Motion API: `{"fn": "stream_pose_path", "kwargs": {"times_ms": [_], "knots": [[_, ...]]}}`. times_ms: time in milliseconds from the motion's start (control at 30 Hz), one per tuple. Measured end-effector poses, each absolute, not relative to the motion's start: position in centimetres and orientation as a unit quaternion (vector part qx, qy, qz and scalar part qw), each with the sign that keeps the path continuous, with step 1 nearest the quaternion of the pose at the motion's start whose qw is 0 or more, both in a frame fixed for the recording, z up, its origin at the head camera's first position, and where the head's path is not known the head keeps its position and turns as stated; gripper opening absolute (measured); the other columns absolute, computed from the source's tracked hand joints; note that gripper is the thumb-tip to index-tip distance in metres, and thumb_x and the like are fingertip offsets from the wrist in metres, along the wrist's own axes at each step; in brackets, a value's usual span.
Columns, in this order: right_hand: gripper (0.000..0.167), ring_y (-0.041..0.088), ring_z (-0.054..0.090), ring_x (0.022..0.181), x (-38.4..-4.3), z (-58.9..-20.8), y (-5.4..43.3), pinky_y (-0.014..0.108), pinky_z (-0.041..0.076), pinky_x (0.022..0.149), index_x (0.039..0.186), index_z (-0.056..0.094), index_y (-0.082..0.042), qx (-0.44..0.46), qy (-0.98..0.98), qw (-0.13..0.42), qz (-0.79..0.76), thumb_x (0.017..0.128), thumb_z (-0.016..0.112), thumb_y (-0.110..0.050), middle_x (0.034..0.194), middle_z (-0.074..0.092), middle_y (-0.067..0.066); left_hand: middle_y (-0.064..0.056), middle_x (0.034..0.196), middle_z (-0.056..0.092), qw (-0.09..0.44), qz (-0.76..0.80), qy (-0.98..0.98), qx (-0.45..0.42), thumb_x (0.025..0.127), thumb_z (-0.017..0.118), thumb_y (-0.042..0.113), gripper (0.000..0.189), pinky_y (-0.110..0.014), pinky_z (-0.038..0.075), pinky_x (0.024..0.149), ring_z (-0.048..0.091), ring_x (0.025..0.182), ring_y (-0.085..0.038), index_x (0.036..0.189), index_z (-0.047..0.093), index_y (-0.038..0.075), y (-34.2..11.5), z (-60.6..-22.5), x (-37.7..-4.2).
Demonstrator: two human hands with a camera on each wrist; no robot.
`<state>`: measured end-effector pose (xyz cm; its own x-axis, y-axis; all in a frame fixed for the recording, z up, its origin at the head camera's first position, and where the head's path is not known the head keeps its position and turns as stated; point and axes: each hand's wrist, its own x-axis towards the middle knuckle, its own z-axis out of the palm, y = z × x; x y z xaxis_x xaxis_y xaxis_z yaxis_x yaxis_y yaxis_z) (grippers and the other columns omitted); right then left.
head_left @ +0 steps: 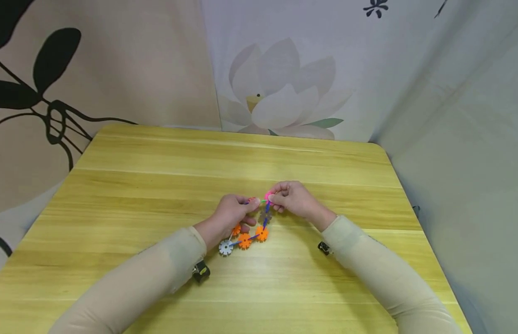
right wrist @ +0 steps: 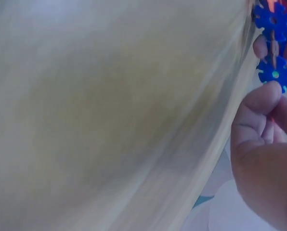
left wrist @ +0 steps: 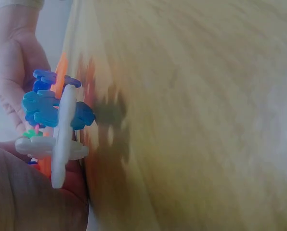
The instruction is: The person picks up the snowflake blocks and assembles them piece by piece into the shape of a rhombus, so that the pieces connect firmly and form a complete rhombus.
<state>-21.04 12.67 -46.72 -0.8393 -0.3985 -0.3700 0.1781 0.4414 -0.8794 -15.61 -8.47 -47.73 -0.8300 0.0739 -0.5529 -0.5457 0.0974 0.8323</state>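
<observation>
A chain of interlocked notched plastic discs is held over the table between both hands. My left hand (head_left: 229,214) pinches a red disc (head_left: 251,200) between thumb and fingers. Thumb and fingertips of my right hand (head_left: 298,199) grip a pink disc (head_left: 268,197), with a green piece (head_left: 263,201) between the two. From the pink disc, blue discs (right wrist: 275,74) and a grey-brown disc (head_left: 265,216) lead down to an orange disc (head_left: 262,234). A light-blue disc (left wrist: 40,108) meets a white disc (left wrist: 64,134) near my left wrist. Left fingers hide part of the chain.
The wooden table (head_left: 317,287) spreads around both hands. Behind it hangs a pale curtain (head_left: 284,69) with a flower print, and fabric also borders the right side. A small black camera (head_left: 201,271) sits under the left wrist, another (head_left: 324,248) under the right.
</observation>
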Motion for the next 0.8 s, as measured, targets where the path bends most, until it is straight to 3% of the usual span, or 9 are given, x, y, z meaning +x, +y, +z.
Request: {"fn": "stream_pose_path", "kwargs": {"times_ms": [167,267,333,400,500,600,667,800], "knots": [[0.015,0.015,0.067,0.076,-20.9,-46.6,12.4,0.027,0.061,0.07,0.115,0.072,-0.002,-0.037,0.803,0.266,-0.532,0.104,0.071,-0.011,0.087,0.075,0.006,-0.017,0.115,0.077,0.232,0.648,0.704,-0.171,0.104,0.072,0.032,0.043,-0.029,0.063,0.056,0.074,0.072,-0.019,0.133,0.068,0.0,-8.0,-47.7,-15.6],[0.018,0.014,0.066,0.076,-21.3,-46.4,12.3,0.026,0.061,0.07,0.119,0.072,-0.001,-0.026,0.805,0.26,-0.532,0.106,0.068,-0.013,0.088,0.074,0.004,-0.015,0.12,0.076,0.234,0.645,0.709,-0.161,0.107,0.068,0.035,0.046,-0.032,0.066,0.061,0.074,0.078,-0.021,0.137,0.066,0.0,-7.7,-47.5,-15.8],[0.021,0.013,0.066,0.077,-21.9,-46.3,12.5,0.026,0.061,0.071,0.122,0.072,-0.002,-0.02,0.81,0.256,-0.528,0.107,0.066,-0.015,0.089,0.073,0.003,-0.016,0.126,0.074,0.238,0.644,0.713,-0.142,0.11,0.062,0.041,0.05,-0.035,0.068,0.073,0.074,0.089,-0.025,0.139,0.064,0.0,-7.5,-47.2,-15.9],[0.023,0.013,0.065,0.078,-22.8,-46.1,12.7,0.026,0.061,0.072,0.124,0.073,-0.004,-0.016,0.817,0.253,-0.517,0.109,0.064,-0.019,0.09,0.072,0.003,-0.018,0.136,0.069,0.241,0.635,0.723,-0.127,0.111,0.053,0.05,0.06,-0.043,0.065,0.094,0.072,0.108,-0.032,0.145,0.06,0.0,-7.5,-46.7,-15.9],[0.025,0.014,0.064,0.08,-24.2,-45.6,12.9,0.028,0.061,0.075,0.125,0.074,-0.008,-0.012,0.828,0.257,-0.498,0.11,0.061,-0.023,0.092,0.071,0.002,-0.023,0.156,0.055,0.249,0.602,0.752,-0.104,0.11,0.037,0.066,0.08,-0.057,0.045,0.124,0.054,0.143,-0.043,0.155,0.051,0.001,-7.9,-45.9,-16.0],[0.027,0.015,0.064,0.081,-25.6,-45.4,12.9,0.031,0.061,0.077,0.127,0.074,-0.01,-0.014,0.838,0.265,-0.477,0.111,0.06,-0.025,0.094,0.071,0.003,-0.021,0.17,0.039,0.25,0.568,0.778,-0.096,0.107,0.026,0.075,0.093,-0.06,0.024,0.134,0.032,0.16,-0.045,0.163,0.039,0.002,-8.2,-45.4,-16.1],[0.029,0.017,0.064,0.081,-26.5,-45.4,12.6,0.034,0.061,0.079,0.13,0.073,-0.01,-0.015,0.841,0.269,-0.469,0.111,0.06,-0.026,0.097,0.072,0.004,-0.022,0.169,0.04,0.246,0.566,0.781,-0.096,0.108,0.022,0.074,0.093,-0.059,0.025,0.134,0.035,0.158,-0.046,0.163,0.038,0.001,-8.5,-45.4,-16.3],[0.036,0.017,0.066,0.089,-28.0,-45.7,12.2,0.036,0.062,0.089,0.142,0.065,-0.005,-0.009,0.832,0.267,-0.486,0.113,0.055,-0.023,0.108,0.072,0.009,-0.022,0.163,0.049,0.225,0.606,0.755,-0.113,0.113,0.023,0.064,0.084,-0.053,0.044,0.124,0.057,0.136,-0.041,0.161,0.039,-0.003,-8.8,-45.6,-16.8]]}}
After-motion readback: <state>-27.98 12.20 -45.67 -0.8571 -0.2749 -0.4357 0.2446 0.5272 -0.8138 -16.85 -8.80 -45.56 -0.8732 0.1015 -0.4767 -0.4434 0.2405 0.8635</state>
